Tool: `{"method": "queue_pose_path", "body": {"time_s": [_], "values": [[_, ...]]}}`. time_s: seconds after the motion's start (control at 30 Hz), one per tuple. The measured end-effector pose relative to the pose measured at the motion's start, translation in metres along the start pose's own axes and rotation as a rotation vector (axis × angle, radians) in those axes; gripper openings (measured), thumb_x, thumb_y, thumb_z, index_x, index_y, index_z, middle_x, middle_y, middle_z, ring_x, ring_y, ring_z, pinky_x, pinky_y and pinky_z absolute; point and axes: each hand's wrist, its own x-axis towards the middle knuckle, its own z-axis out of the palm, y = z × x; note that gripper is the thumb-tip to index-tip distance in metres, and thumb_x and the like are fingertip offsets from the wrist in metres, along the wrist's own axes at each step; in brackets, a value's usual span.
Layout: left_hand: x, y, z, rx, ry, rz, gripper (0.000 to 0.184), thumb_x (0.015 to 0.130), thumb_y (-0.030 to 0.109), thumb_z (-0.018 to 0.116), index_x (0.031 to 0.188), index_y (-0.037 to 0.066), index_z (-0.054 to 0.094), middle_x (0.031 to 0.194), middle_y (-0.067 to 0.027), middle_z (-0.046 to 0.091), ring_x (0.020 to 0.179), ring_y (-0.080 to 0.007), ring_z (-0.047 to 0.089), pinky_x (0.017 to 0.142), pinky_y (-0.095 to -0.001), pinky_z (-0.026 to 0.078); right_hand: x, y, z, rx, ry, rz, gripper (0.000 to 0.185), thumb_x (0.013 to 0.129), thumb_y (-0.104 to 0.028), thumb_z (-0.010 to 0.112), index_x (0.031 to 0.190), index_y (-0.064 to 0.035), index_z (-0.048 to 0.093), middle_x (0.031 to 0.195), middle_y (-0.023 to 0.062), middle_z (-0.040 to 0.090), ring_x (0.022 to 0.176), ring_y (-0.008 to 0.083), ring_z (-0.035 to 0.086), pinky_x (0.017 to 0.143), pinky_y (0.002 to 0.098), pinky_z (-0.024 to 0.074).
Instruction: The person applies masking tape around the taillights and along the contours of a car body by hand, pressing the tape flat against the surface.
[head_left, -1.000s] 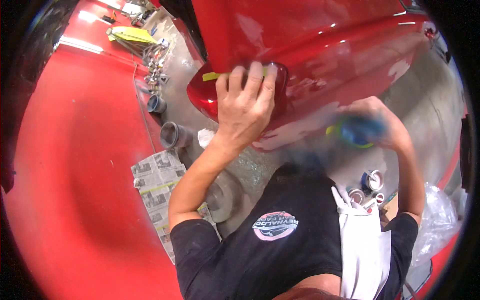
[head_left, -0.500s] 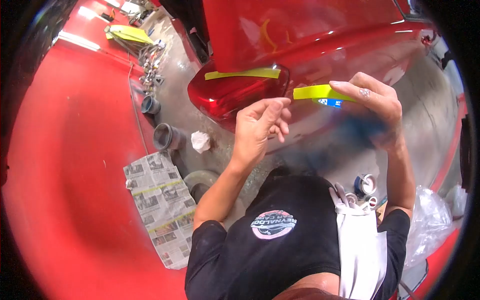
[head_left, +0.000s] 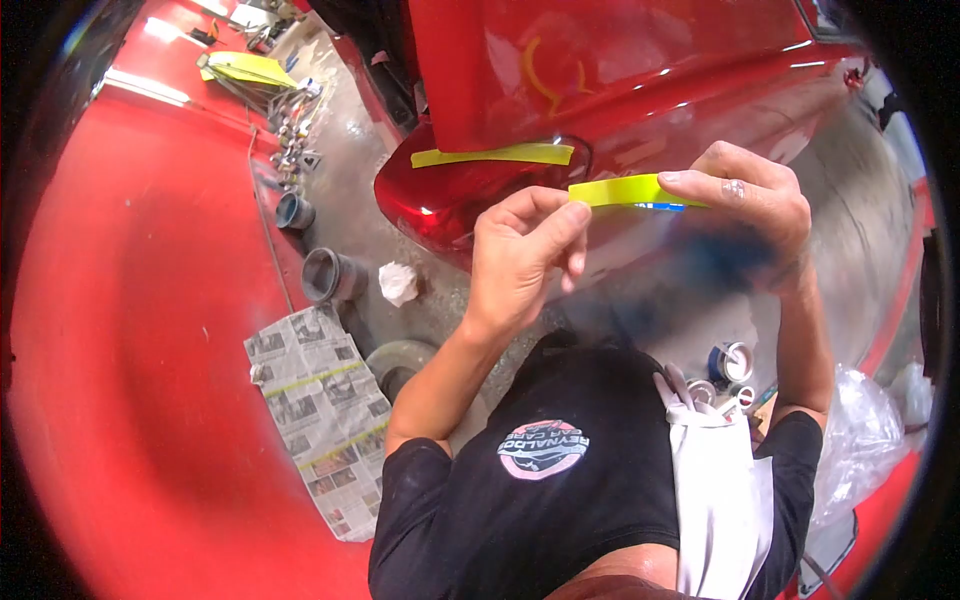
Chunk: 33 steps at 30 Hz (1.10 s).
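My left hand point(head_left: 525, 250) pinches the free end of a yellow masking tape strip between thumb and forefinger. The roll of masking tape point(head_left: 625, 191) is in my right hand point(head_left: 745, 200), fingers closed round it, with a bit of blue label showing underneath. A short length is stretched between both hands. Just beyond them is a red tail light point(head_left: 425, 195) on a red car body point(head_left: 640, 70). Another yellow tape strip point(head_left: 490, 155) lies along the tail light's upper edge, where it meets the body panel.
Newspaper sheets point(head_left: 320, 420) with yellow tape lines lie at left. Dark buckets point(head_left: 325, 275) and a crumpled white wad point(head_left: 398, 284) are on the floor. White gloves and cloth point(head_left: 720, 480) hang against my shirt. Cans point(head_left: 735, 362) and clear plastic point(head_left: 860, 440) are at right.
My left hand has moved slightly up and right, and its thumb and forefinger have taken hold of the tape's free end. My right hand stays nearly in place.
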Motion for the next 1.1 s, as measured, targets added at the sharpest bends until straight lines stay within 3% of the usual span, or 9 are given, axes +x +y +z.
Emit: {"method": "queue_pose_path", "body": {"time_s": [0.37,0.47,0.63,0.67,0.7,0.77,0.8,1.1], "values": [[-0.003,0.032,-0.024,0.271,0.098,0.267,0.014,0.102,0.012,0.070,0.095,0.001,0.065,0.075,-0.0038,0.064,0.051,-0.0090,0.054,0.042,-0.0243,0.038,0.015,0.007,0.004,-0.096,-0.195,0.091,0.048,0.083,0.001,0.079,0.130,-0.0104,0.077,0.087,0.0117,0.068,0.070,0.0241,0.065,0.061,0.0352,0.0520],[-0.002,0.042,-0.033,0.196,0.147,0.279,0.013,0.101,0.009,0.068,0.092,0.001,0.064,0.071,-0.0026,0.061,0.049,-0.0080,0.051,0.042,-0.0243,0.035,0.020,0.007,0.001,-0.159,-0.247,0.139,0.052,0.081,-0.002,0.080,0.132,-0.0118,0.076,0.084,0.0115,0.067,0.068,0.0248,0.062,0.061,0.0375,0.0501],[-0.005,0.042,-0.020,0.321,0.233,0.266,0.013,0.100,0.008,0.067,0.089,0.001,0.064,0.066,-0.0015,0.058,0.046,-0.0075,0.049,0.042,-0.0243,0.033,0.024,0.027,-0.027,0.100,-0.363,0.151,0.048,0.083,0.001,0.076,0.130,-0.0081,0.077,0.077,0.0115,0.065,0.063,0.0236,0.058,0.059,0.0407,0.0458],[-0.003,0.041,-0.017,0.354,0.281,0.267,0.014,0.100,0.008,0.068,0.088,0.001,0.064,0.065,-0.0013,0.058,0.045,-0.0074,0.048,0.042,-0.0243,0.033,0.037,0.027,-0.046,0.008,-0.557,0.233,0.044,0.085,-0.002,0.075,0.128,-0.0062,0.077,0.085,0.0148,0.073,0.070,0.0245,0.069,0.065,0.0386,0.0539],[-0.002,0.039,-0.013,0.357,0.309,0.272,0.014,0.100,0.008,0.068,0.088,0.001,0.064,0.065,-0.0013,0.058,0.045,-0.0074,0.048,0.042,-0.0243,0.033,0.036,0.037,-0.047,0.024,-0.570,0.213,0.044,0.085,-0.002,0.075,0.128,-0.0062,0.077,0.085,0.0148,0.073,0.070,0.0245,0.069,0.065,0.0386,0.0539],[0.002,0.038,-0.005,0.372,0.354,0.269,0.015,0.099,0.008,0.069,0.087,0.001,0.064,0.063,-0.0011,0.057,0.044,-0.0075,0.047,0.042,-0.0244,0.033,0.029,0.060,-0.047,0.196,-0.418,0.165,0.042,0.085,-0.007,0.076,0.127,-0.0061,0.078,0.099,0.0179,0.079,0.086,0.0269,0.079,0.079,0.0379,0.0626],[0.005,0.036,-0.001,0.405,0.394,0.269,0.015,0.098,0.010,0.070,0.087,0.001,0.066,0.062,-0.0003,0.057,0.044,-0.0074,0.047,0.042,-0.0247,0.033,0.031,0.066,-0.055,0.231,-0.472,0.258,0.040,0.085,-0.009,0.076,0.124,-0.0054,0.078,0.108,0.0191,0.080,0.099,0.0297,0.080,0.093,0.0412,0.0639],[0.001,0.076,-0.013,0.580,0.514,0.069,0.018,0.095,0.015,0.072,0.085,0.000,0.067,0.059,0.0015,0.052,0.041,-0.0065,0.042,0.039,-0.0244,0.031,0.045,0.082,-0.026,0.388,-0.366,0.183,0.033,0.090,-0.007,0.075,0.122,0.0006,0.076,0.106,0.0180,0.079,0.095,0.0292,0.080,0.089,0.0402,0.0649]]}}
